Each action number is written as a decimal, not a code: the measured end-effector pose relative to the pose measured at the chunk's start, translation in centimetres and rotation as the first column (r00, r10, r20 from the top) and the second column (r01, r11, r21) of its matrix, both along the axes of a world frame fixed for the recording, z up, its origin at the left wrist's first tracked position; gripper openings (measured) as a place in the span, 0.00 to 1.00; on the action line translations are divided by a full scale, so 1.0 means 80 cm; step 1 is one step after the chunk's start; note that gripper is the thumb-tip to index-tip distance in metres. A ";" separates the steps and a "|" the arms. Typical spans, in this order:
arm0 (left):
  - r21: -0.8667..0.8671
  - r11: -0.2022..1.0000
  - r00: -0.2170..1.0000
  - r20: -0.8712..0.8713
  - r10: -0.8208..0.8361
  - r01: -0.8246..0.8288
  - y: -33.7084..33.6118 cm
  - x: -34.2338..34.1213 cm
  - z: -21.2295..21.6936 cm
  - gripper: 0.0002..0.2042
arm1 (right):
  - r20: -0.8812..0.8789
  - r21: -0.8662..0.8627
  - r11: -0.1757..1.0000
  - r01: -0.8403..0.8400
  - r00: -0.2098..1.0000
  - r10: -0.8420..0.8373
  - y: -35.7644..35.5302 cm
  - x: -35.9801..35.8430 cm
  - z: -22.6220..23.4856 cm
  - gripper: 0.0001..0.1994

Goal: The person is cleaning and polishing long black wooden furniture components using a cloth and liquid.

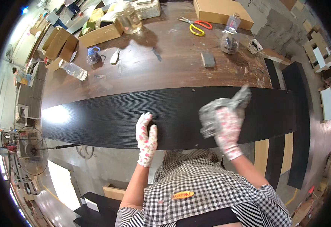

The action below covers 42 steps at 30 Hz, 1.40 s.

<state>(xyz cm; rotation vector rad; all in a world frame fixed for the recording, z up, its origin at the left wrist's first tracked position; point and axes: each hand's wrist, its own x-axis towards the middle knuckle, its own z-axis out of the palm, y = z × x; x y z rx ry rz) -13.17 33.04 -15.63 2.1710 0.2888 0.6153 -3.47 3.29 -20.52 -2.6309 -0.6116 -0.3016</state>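
Right grip [228,125] holds cloth [209,115]; board [180,117] beneath

One left hand [146,140] and one right hand [228,126], both gloved, are counted, along with one grey cloth [210,113] and one black board [177,117]. On one desk [135,77], one pair of scissors [198,28], one grey block [208,59], one blue-topped bottle [93,56] and one closed cardboard box [220,11] are shown; the clear containers [129,20] cannot be surely counted.

Scuffed brown worktop [143,72], with a black board [180,121] along its near side. Farther back, a grey block [208,59], scissors [191,23] and a closed carton [223,12]; toward the left, a bottle [75,70], a blue-topped jug [93,58] and a filled box [102,36].
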 end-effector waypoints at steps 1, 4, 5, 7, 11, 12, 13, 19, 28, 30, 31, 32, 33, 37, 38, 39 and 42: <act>0.034 0.997 0.997 0.021 -0.077 0.076 0.010 -0.003 0.009 0.19 | 0.018 0.113 0.980 -0.166 0.986 0.165 0.059 -0.026 0.023 0.27; 0.141 0.915 0.922 0.037 -0.386 0.378 0.017 0.006 0.043 0.23 | -0.398 0.285 0.922 -0.262 0.843 0.362 0.181 -0.093 0.028 0.31; 0.151 0.876 0.887 -0.014 -0.462 0.458 0.023 0.002 0.045 0.25 | -0.128 0.171 0.858 -0.485 0.852 0.508 0.192 -0.091 0.048 0.34; 0.183 0.821 0.841 -0.098 -0.532 0.541 0.028 -0.008 0.035 0.33 | -0.232 0.304 0.774 -0.555 0.745 0.625 0.188 -0.068 0.052 0.37; 0.253 0.763 0.799 -0.288 -0.528 0.595 0.025 -0.019 0.032 0.37 | -0.690 0.612 0.791 -0.025 0.472 0.549 0.156 -0.009 0.126 0.15; 0.319 0.713 0.780 -0.314 -0.541 0.624 0.017 -0.014 0.031 0.36 | -0.667 0.607 0.793 0.050 0.576 0.473 0.146 0.004 0.118 0.13; 0.381 0.660 0.762 -0.347 -0.546 0.647 0.009 -0.008 0.028 0.35 | -0.638 0.609 0.784 0.122 0.662 0.392 0.139 0.018 0.108 0.11; 0.382 0.752 0.843 -0.231 -0.485 0.537 0.000 0.011 0.019 0.23 | -0.434 0.726 0.661 0.189 0.872 0.226 0.149 0.094 0.090 0.10; 0.529 0.655 0.720 -0.114 0.685 -0.540 0.307 -0.128 0.016 0.19 | -0.291 0.728 0.680 0.082 0.936 0.198 0.083 0.108 0.032 0.10; 0.707 0.478 0.612 -0.081 0.787 -0.521 0.335 -0.160 -0.001 0.19 | -0.158 0.622 0.779 -0.082 0.961 0.227 0.089 0.104 0.037 0.10; 0.735 0.506 0.689 -0.075 0.721 -0.450 0.328 -0.154 -0.005 0.19 | -0.162 0.633 0.770 -0.080 0.959 0.232 0.091 0.102 0.037 0.10; 0.432 0.749 0.798 -0.102 0.594 -0.503 0.293 -0.109 0.003 0.18 | -0.098 0.546 0.829 -0.122 0.973 0.207 0.089 0.100 0.037 0.10; 0.639 0.713 0.837 -0.193 0.511 -0.288 0.259 -0.084 0.002 0.19 | -0.032 0.455 0.876 -0.160 0.980 0.196 0.089 0.098 0.038 0.09; 0.250 0.893 0.621 -0.783 -0.041 0.375 0.078 0.019 0.039 0.24 | -0.008 0.478 0.849 -0.226 0.965 0.261 0.106 0.096 0.037 0.10; 0.578 0.734 0.914 -0.380 -0.146 0.357 0.052 0.023 0.036 0.25 | 0.007 0.477 0.841 -0.256 0.958 0.287 0.112 0.097 0.038 0.10; 0.571 0.763 0.938 -0.319 -0.136 0.305 0.048 0.025 0.037 0.23 | 0.014 0.483 0.835 -0.264 0.955 0.295 0.118 0.097 0.037 0.10; 0.596 0.793 0.971 -0.237 0.021 0.128 0.118 0.025 0.017 0.23 | 0.071 0.479 0.834 -0.274 0.959 0.275 0.132 0.097 0.046 0.10</act>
